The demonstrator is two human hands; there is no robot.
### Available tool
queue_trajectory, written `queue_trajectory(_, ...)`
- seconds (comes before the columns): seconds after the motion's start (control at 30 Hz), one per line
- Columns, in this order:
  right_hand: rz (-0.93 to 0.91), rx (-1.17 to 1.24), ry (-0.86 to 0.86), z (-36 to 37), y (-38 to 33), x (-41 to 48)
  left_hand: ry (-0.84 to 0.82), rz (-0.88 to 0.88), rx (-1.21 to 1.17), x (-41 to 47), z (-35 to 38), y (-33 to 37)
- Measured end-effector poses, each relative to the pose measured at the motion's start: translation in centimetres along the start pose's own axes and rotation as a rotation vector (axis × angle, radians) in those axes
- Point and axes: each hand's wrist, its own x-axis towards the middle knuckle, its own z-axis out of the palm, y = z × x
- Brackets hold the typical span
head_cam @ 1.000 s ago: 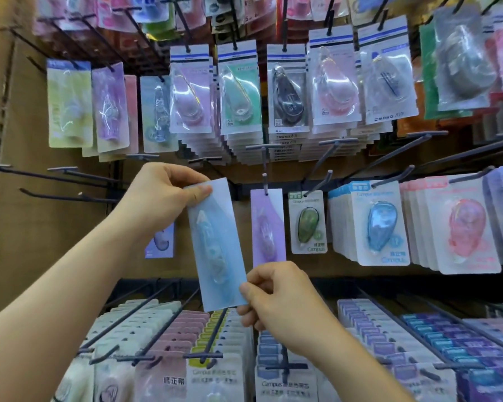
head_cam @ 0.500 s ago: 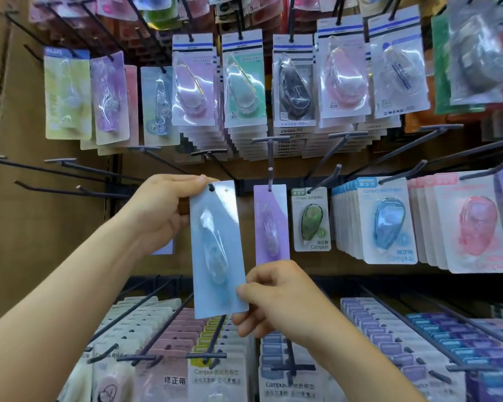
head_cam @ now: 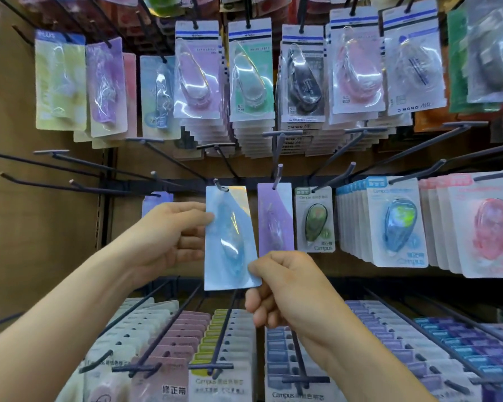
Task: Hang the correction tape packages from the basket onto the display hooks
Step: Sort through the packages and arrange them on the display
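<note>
Blue package (head_cam: pixel 230 239): glossy clear plastic blister, smooth card. Hook (head_cam: pixel 219 185): dark metal wire. Backboard (head_cam: pixel 41 227): matt brown.

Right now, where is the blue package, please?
Centre of the head view: the blue package, held by left hand and right hand, meets a hook just left of the purple package.

At one o'clock a white card (head_cam: pixel 413 62) read "MONO AIR"; at ten, a yellow card (head_cam: pixel 60 82) read "PLUS"; toward three, a green-tape card (head_cam: pixel 315 219) read "Campus".
</note>
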Motion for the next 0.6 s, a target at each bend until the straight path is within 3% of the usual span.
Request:
queue_trajectory(0.1, 0.017, 0.099, 0.045, 0.5, -0.4, 1.0, -0.049, -0.012, -0.037, 0.3, -0.2, -0.5)
queue_trajectory(0.2, 0.032, 0.115, 0.090, 0.9, -0.6, 2.1, 0.021, -0.033, -0.029, 2.0, -0.3, -1.1)
queue_trajectory(0.47, -0.028, -0.355, 0.182, 0.4, 1.3, 3.9, 0.210, 0.030, 0.374, 9.5, 0.0, -4.0)
queue_trajectory(0.6, -0.063, -0.479, 0.197, 0.0, 1.3, 3.7, 0.217, 0.019, 0.490, 13.0, 0.3, -4.8)
